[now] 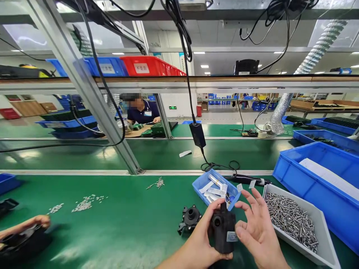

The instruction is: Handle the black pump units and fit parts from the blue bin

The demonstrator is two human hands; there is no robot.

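My left hand (206, 233) is closed around a black plastic housing (224, 224) with a round port and a stub on top, like a small pump. A small white label (231, 236) is on its side. My right hand (259, 228) has its fingers spread, the thumb at the label's edge. Two small white stickers, one left (239, 187) and one right (252, 184), show at its raised fingertips. Behind my left hand a black round-ported part (190, 216) stands on the green table. A small blue bin (199, 183) holds label strips and a tube.
Right of my hands, a grey tray (327, 231) holds many metal pins, beside a large blue bin (316, 179). Small white pieces (84, 203) and pins (159, 183) lie left. A co-worker's hand (42, 220) is at far left. A cable adapter (198, 134) hangs ahead.
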